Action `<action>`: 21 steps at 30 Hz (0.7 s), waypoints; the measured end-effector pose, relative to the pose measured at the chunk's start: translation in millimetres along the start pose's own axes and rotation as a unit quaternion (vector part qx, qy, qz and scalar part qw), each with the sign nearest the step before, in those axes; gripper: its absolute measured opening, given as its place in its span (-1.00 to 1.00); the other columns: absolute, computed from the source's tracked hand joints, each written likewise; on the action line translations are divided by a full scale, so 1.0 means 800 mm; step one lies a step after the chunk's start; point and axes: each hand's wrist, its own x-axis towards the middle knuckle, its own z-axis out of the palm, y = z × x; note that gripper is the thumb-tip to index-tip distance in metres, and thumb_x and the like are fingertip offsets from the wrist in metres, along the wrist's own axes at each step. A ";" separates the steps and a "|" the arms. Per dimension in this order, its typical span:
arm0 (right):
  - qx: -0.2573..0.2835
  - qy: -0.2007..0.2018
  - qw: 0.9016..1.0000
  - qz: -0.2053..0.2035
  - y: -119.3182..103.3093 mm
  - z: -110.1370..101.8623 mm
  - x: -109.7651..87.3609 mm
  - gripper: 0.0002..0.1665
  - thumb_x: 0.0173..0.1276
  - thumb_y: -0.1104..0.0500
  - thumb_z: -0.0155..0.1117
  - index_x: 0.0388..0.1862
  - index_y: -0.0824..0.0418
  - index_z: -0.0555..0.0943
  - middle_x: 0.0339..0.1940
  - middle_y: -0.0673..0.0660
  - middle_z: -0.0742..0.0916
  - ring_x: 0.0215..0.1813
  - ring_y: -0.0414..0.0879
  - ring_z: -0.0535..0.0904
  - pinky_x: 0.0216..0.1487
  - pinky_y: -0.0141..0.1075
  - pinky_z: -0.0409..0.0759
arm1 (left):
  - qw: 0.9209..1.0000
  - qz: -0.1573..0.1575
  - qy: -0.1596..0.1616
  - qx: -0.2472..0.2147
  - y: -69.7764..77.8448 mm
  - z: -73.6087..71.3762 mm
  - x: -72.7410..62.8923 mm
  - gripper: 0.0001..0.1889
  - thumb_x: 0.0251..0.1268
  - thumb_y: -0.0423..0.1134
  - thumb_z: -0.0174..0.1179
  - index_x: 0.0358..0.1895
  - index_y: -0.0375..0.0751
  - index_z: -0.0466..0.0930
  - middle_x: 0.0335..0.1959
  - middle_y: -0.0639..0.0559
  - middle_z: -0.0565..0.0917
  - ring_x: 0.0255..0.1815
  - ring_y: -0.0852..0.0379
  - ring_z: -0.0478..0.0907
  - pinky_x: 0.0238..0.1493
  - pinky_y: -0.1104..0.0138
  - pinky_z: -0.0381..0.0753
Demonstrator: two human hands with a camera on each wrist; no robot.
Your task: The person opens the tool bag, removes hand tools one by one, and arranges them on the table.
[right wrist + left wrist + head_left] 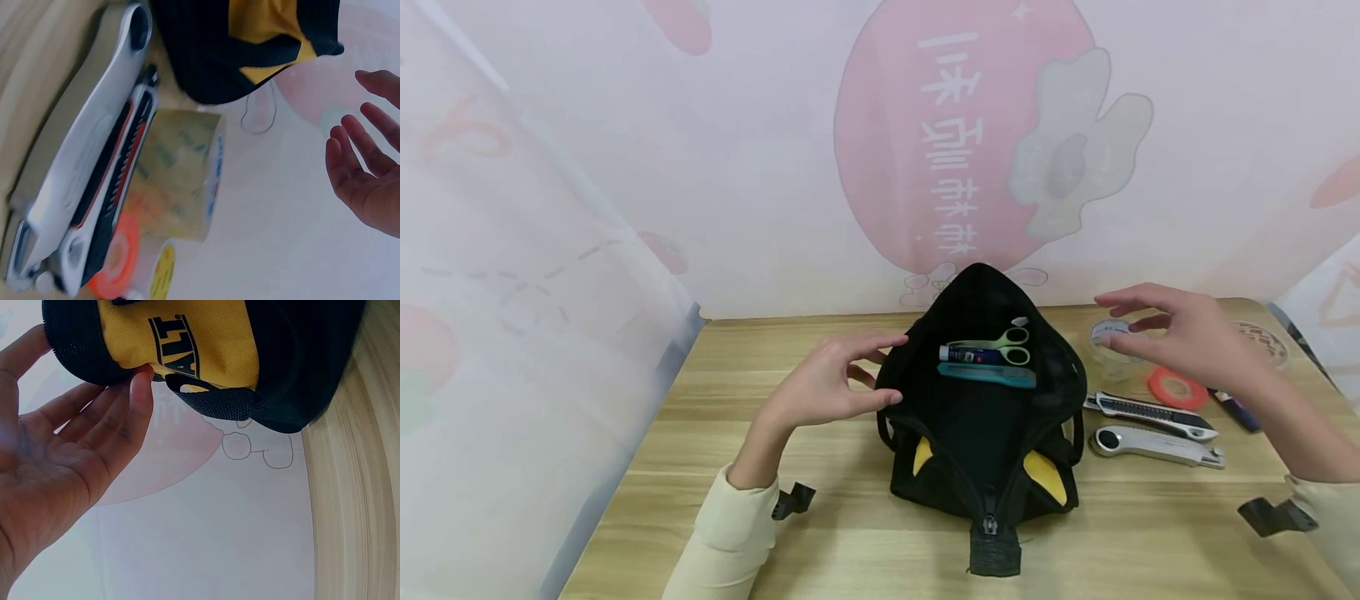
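A black and yellow tool bag (pixel 977 450) stands on the table with its zippered mouth spread wide. Inside lie green-handled scissors (pixel 1017 355), a dark blue tube with a white cap (pixel 958 354) and a teal utility knife (pixel 988 375). My left hand (pixel 831 379) touches the bag's left rim, thumb and fingers apart; in the left wrist view its fingertips meet the yellow outer side (pixel 219 337). To the right of the bag, my right hand (pixel 1187 337) hovers with loosely bent fingers and holds nothing. Below it is a clear tape roll (pixel 181 169).
Right of the bag lie two utility knives (pixel 1150 415), one silver-grey (pixel 1157 446). Near them are an orange tape roll (pixel 1177 388), a dark blue tube (pixel 1236 411) and another tape roll (pixel 1262 343). A printed cloth (pixel 760 167) hangs behind the wooden table (pixel 700 467).
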 end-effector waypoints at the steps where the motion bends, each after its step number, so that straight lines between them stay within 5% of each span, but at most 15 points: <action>1: 0.000 -0.002 1.000 -0.013 -0.004 0.001 0.002 -0.48 0.37 0.17 0.60 0.30 0.04 0.74 0.08 -0.41 0.71 0.04 -0.65 0.55 0.01 -0.77 0.56 | 1.000 0.000 0.000 0.000 0.000 0.000 0.000 -0.30 0.29 -0.28 0.52 0.50 -0.25 0.53 0.48 -0.12 0.62 0.20 -0.09 0.75 0.02 0.30 0.85; 7: 0.014 -0.009 0.997 -0.080 -0.026 0.011 0.017 -0.45 0.32 0.28 0.60 0.29 0.06 0.74 0.14 0.10 0.80 0.07 -0.63 0.57 0.04 -0.74 0.59 | 1.000 -0.001 0.002 -0.007 -0.001 -0.001 -0.001 -0.30 0.29 -0.29 0.52 0.50 -0.26 0.53 0.48 -0.13 0.62 0.20 -0.10 0.75 0.04 0.11 0.87; 10: 0.022 -0.022 0.994 -0.101 -0.034 0.015 0.023 -0.44 0.33 0.31 0.59 0.30 0.10 0.73 0.16 0.12 0.80 0.04 -0.62 0.59 0.06 -0.71 0.62 | 1.000 0.001 0.003 -0.009 -0.001 0.000 -0.002 -0.30 0.29 -0.29 0.53 0.50 -0.26 0.53 0.48 -0.14 0.61 0.20 -0.11 0.75 0.04 0.05 0.87; 21: 0.069 -0.053 0.988 -0.130 -0.063 0.034 0.044 -0.45 0.31 0.35 0.58 0.29 0.17 0.72 0.20 0.20 0.80 0.09 -0.55 0.63 0.10 -0.65 0.66 | 1.000 0.001 0.001 -0.001 0.000 0.000 0.000 -0.30 0.30 -0.28 0.53 0.51 -0.23 0.53 0.48 -0.11 0.61 0.21 -0.07 0.75 0.03 0.30 0.85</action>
